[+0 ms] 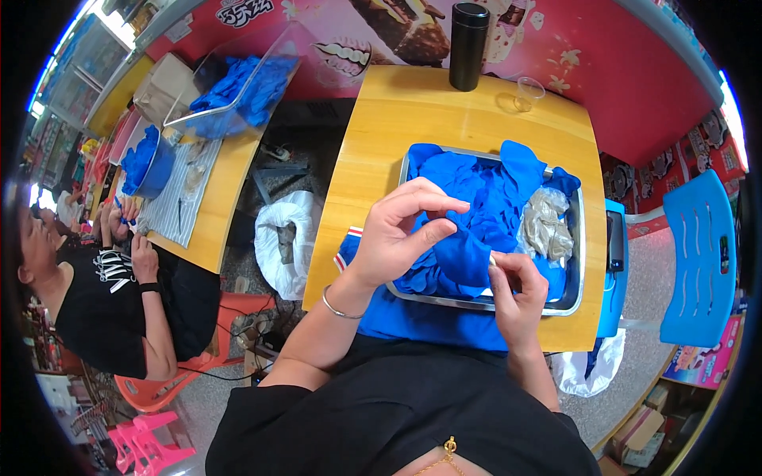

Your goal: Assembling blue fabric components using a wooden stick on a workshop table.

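My right hand [517, 292] pinches the edge of a blue cloth piece [464, 262] between thumb and fingers. A small pale spot shows at its fingertips, too small to name. Just left of it, my left hand [405, 234] hovers over the cloth, thumb and index finger curved with a gap between their tips; I see nothing held there. Both hands are above a metal tray [582, 254] heaped with blue cloth pieces [468, 186]. A clear plastic bag of greyish-beige contents [548, 224] lies in the tray's right side.
On the wooden table [381, 103] stand a black bottle [468, 47] and a clear cup [529, 94]. At left a person [111, 293] works at another table with a clear bin [238, 111] and a blue basin [155, 170]. A blue chair [698, 254] is at right.
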Demonstrator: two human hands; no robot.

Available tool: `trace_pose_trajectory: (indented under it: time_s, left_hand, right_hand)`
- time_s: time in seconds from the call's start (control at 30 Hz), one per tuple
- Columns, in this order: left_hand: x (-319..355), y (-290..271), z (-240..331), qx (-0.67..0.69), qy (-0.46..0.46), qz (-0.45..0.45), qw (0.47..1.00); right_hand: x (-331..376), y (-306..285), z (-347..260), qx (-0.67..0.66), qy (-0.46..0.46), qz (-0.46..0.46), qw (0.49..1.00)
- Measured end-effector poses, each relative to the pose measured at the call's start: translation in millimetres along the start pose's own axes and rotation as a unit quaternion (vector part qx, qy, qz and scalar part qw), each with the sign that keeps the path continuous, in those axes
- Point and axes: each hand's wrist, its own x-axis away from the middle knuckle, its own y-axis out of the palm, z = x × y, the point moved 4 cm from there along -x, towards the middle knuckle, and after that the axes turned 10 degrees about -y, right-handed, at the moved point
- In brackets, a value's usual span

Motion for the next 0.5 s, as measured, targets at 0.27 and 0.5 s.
trace_pose_trajectory:
  time_s: [0.27,0.5]
  left_hand:
    - [1.9,0.2,-5.1,0.086,-0.015,0.035,0.996]
    - [4.5,5.0,-10.9,0.117,-0.061,0.051,0.99]
  right_hand:
    - [4.9,3.9,5.9,-0.073,0.017,-0.02,0.997]
    - [17.3,11.4,13.0,-0.186,0.089,-0.02,0.978]
